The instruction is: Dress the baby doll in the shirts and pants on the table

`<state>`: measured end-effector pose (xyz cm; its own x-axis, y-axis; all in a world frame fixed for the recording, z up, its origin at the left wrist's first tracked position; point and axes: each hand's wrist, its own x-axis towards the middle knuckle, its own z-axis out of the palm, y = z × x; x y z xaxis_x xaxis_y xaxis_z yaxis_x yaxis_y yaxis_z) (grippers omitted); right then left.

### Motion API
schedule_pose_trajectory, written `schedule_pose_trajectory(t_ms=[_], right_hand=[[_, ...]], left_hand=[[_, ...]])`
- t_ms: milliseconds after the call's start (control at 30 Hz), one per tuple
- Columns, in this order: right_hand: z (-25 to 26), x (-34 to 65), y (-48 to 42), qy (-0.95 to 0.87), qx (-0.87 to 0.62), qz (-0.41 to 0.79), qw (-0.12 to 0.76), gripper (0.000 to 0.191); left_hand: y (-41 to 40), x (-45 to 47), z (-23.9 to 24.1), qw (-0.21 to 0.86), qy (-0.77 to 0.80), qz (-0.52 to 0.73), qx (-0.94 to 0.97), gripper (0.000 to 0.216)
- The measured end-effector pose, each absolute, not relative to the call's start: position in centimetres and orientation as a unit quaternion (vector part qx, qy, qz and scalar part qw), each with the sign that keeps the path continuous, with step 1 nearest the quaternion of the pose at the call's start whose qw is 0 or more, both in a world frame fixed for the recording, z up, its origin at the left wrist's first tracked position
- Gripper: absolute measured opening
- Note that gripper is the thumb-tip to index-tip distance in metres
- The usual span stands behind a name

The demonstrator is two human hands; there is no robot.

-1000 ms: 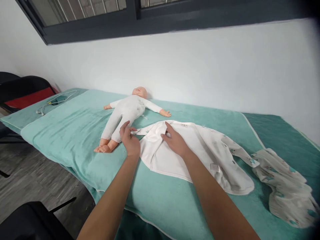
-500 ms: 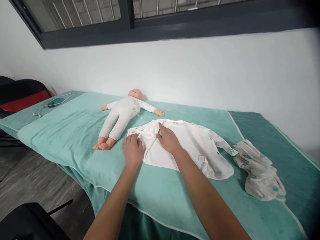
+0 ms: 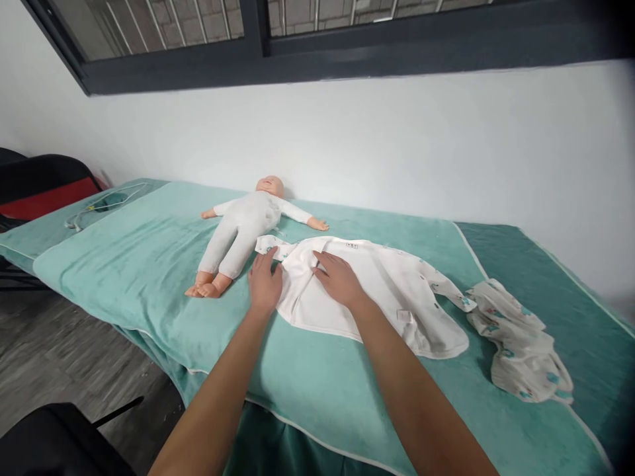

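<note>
A white baby shirt (image 3: 370,284) lies spread out on the green bed cover, its plain inner side up and its patterned sleeves stretched to both sides. My left hand (image 3: 265,281) touches the shirt's left edge just below the left sleeve (image 3: 272,245), thumb and fingers apart. On the upper left part of the shirt rests my right hand (image 3: 338,274), open, with thumb and index finger spread over the fabric. Beyond my left hand a baby doll (image 3: 245,215) in a white bodysuit lies on its back, arms out.
Crumpled patterned baby clothing (image 3: 520,344) lies right of the shirt, against its right cuff. The green bed cover (image 3: 133,264) runs along a white wall below a dark window frame (image 3: 347,56). A thin cord (image 3: 106,203) lies at the far left, near black chairs (image 3: 47,175).
My left hand has shifted slightly away from me along the shirt's left edge, and the left sleeve now lies a little farther back. My right hand stays nearly in place.
</note>
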<state>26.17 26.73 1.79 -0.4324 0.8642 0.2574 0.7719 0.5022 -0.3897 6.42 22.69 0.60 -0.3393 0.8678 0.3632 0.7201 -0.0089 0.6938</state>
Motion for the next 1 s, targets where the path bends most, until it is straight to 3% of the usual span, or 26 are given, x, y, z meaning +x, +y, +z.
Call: schedule_pose_trajectory(t_ms=[267,433,633,833,1000], right_hand=[[2.0,26.1,26.5,-0.841,-0.492,0.106,0.197,0.050],[2.2,25.9,26.3,-0.844,-0.493,0.099,0.184,0.054],[2.1,25.4,26.2,-0.845,-0.500,0.077,0.173,0.063],[2.0,25.3,26.6,-0.823,-0.515,0.088,0.221,0.066],[2.3,25.2,26.8,-0.815,-0.499,0.099,0.277,0.049]], left_hand=[[21.1,6.4,0.2,0.014,0.701,0.515,0.493,0.042],[19.4,7.2,0.2,-0.033,0.762,0.430,0.483,0.038],[19.5,7.9,0.7,-0.007,0.793,0.328,0.513,0.021],[19.4,6.9,0.6,0.106,0.737,0.473,0.471,0.021],[19.2,6.8,0.1,0.141,0.697,0.547,0.441,0.019]])
